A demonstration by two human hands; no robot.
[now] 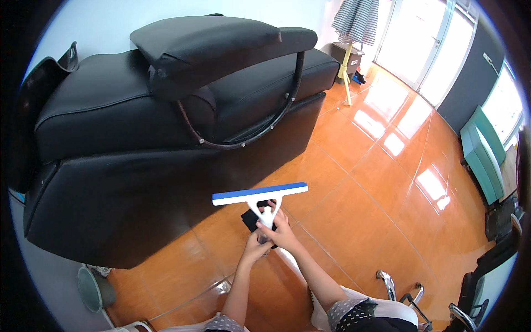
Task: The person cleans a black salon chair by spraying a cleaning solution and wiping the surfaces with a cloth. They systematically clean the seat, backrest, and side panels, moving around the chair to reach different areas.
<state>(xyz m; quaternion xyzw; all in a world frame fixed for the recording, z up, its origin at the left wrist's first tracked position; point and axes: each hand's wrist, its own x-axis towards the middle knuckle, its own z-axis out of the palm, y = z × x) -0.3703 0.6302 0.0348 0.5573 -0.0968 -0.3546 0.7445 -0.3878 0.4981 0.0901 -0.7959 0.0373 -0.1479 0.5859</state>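
Observation:
A white squeegee [260, 194] with a blue strip along its head is held up in front of me, its head pointing away from my body. My left hand [254, 248] grips the lower part of its handle, which looks partly clear, like a spray bottle. Around the neck, just above, my right hand [283, 233] is closed with its thumb across the front. A black cloth [250, 219] shows behind the handle and the fingers; which hand holds it is hidden. Beyond the squeegee stands a shampoo chair [182, 174] covered in black leather-like material.
Glossy orange floor tiles [344, 199] lie under me. A grey-green bucket [89, 289] sits at lower left. Chrome chair legs [388, 284] are at lower right. A folded striped umbrella [356, 20] leans near the glass door [415, 41]. A teal seat [481, 155] is at the right.

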